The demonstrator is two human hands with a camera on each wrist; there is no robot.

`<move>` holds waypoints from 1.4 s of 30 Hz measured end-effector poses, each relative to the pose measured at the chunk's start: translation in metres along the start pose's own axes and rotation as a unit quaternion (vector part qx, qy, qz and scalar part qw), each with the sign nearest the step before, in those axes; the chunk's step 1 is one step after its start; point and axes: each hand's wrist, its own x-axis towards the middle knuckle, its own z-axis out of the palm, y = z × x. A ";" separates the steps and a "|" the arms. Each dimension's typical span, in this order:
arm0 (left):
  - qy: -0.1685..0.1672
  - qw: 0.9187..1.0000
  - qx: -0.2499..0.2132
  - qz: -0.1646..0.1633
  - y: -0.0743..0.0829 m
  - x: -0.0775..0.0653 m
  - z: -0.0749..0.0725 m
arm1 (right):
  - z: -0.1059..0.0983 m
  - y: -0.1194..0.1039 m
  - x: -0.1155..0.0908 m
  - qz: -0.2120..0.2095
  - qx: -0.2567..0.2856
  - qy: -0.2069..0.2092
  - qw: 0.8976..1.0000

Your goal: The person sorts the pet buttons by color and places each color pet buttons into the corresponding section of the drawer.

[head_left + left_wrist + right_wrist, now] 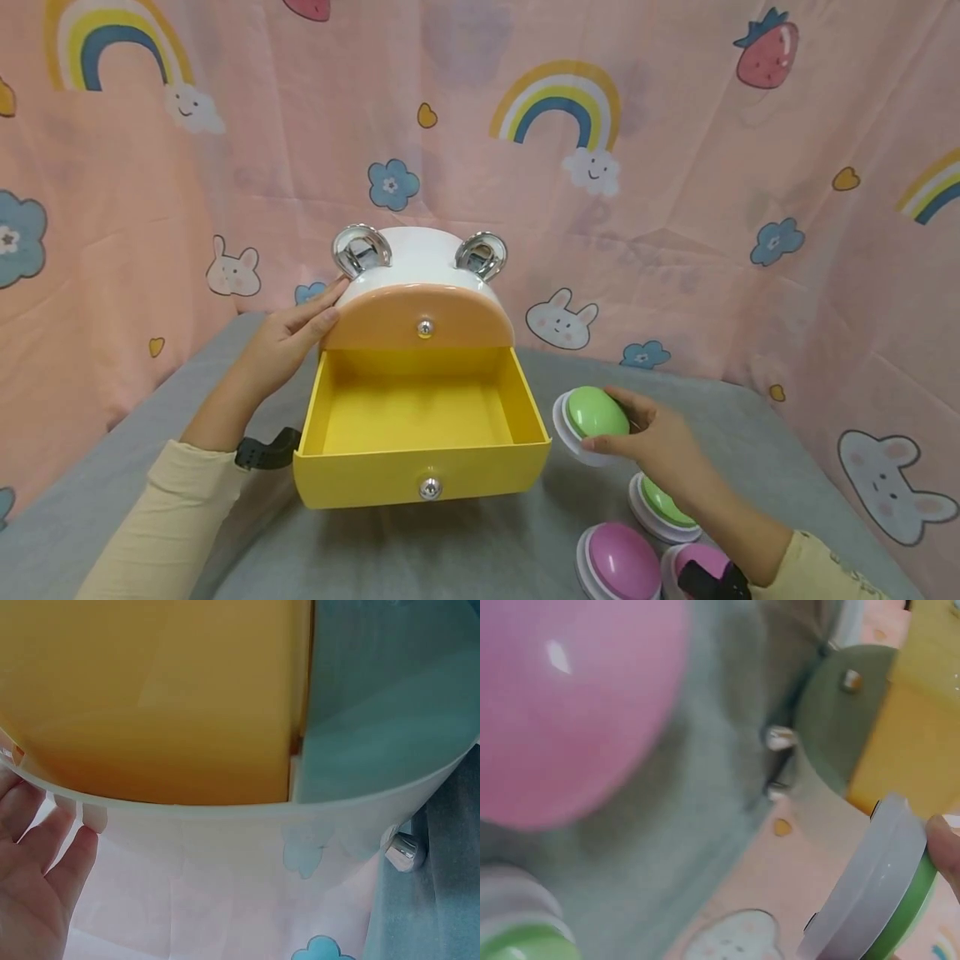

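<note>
A white round-topped drawer box (420, 254) stands at the middle, with its yellow drawer (367, 482) pulled far out and nothing inside it. My left hand (281, 346) rests against the box's upper left side, fingers extended along the white wall, as the left wrist view also shows. To the right of the drawer, my right hand (663, 433) holds a push button with a green dome (596, 412) and a white base by its rim, tilted above the grey cloth. In the right wrist view the thumb (946, 851) presses on this button's edge (870, 892).
A second green button (667, 502) and two pink buttons (624, 560) lie at the front right, partly under my right forearm. Above the yellow drawer is a closed orange drawer (390, 317); chrome bells (482, 256) top the box. A patterned pink curtain (675, 167) hangs behind.
</note>
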 end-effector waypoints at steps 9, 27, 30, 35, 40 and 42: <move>-0.001 1.000 -0.001 0.001 -0.001 0.000 -0.001 | -0.016 -0.037 -0.003 -0.006 -0.007 -0.009 1.000; -0.006 1.000 -0.007 0.000 -0.001 0.001 -0.001 | -0.007 -0.088 -0.005 -0.059 0.004 -0.016 0.998; -0.005 1.000 -0.008 0.001 -0.001 0.001 -0.001 | 0.000 -0.093 -0.004 -0.075 0.017 -0.029 0.997; -0.005 1.000 -0.005 0.000 -0.002 0.002 -0.002 | 0.011 -0.100 0.000 -0.094 0.039 -0.047 0.994; -0.010 1.000 -0.003 -0.006 -0.001 0.001 -0.002 | 0.022 -0.108 0.005 -0.087 0.034 -0.054 0.994; -0.011 1.000 -0.002 -0.007 -0.001 0.001 -0.002 | 0.027 -0.112 0.007 -0.084 0.032 -0.053 0.995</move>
